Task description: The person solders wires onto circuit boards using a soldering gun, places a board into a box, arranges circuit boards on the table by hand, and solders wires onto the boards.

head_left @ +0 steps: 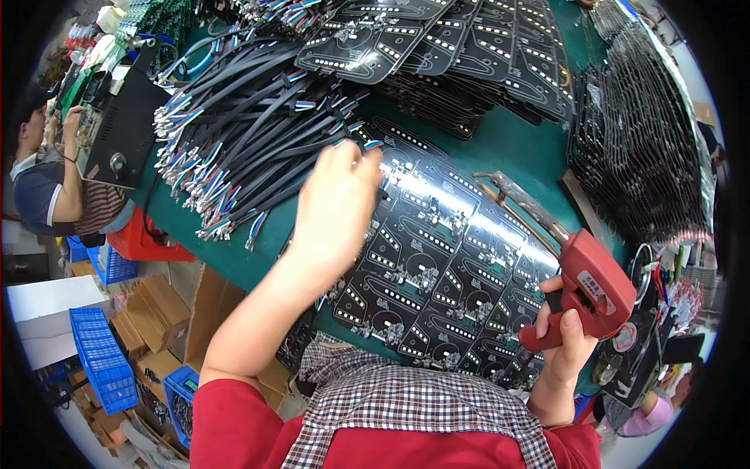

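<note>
My right hand [569,344] grips a red, pistol-shaped plastic soldering gun [600,285]. Between my hands lies a glossy black circuit-board panel [441,285]. My blurred left hand [340,199] curls beside multicoloured wire ends [373,144]; I cannot tell whether it pinches them. Flat black cables [250,117] lie left of it.

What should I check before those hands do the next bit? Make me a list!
1. Right hand gripping the red soldering gun: ok.
2. Gun's metal tip apart from the left hand: ok.
3. Black circuit boards laid out in front of the person: ok.
4. Black cables piled close to the left hand: ok.
5. Left fingers holding a cable end: cannot tell, blurred.
6. Tip hot: cannot tell.
</note>
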The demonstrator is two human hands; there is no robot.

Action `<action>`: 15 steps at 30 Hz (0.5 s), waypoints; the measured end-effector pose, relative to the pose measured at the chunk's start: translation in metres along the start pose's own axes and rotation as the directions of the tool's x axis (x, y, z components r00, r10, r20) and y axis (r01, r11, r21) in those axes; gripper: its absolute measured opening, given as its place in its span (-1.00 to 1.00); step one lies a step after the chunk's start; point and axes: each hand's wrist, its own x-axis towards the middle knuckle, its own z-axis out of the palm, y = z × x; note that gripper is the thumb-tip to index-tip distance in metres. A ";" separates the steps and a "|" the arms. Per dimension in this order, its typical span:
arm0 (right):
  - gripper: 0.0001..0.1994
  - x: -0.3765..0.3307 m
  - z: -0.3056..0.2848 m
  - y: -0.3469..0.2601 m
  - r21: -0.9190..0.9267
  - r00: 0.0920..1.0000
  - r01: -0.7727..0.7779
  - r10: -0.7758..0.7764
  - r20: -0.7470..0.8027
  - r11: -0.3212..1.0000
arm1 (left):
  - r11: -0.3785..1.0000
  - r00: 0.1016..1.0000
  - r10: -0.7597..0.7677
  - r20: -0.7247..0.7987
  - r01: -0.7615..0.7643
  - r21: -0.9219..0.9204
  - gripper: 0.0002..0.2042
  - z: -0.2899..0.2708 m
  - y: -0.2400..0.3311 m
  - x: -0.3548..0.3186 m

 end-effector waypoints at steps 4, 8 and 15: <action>-0.40 -0.017 -0.008 -0.001 0.008 0.999 0.029 -0.028 -0.018 1.000 | 0.952 0.989 0.144 0.034 -0.148 0.267 -0.76 0.023 -0.028 0.018; -0.44 -0.043 -0.022 -0.001 0.019 0.995 0.090 -0.089 -0.042 0.996 | 0.916 0.977 0.203 0.071 -0.215 0.338 -0.75 0.027 -0.041 0.029; -0.46 -0.062 -0.032 0.006 0.024 0.991 0.125 -0.124 -0.044 0.992 | 0.917 0.916 -0.044 -0.400 -0.122 -0.380 -0.85 -0.066 -0.028 0.037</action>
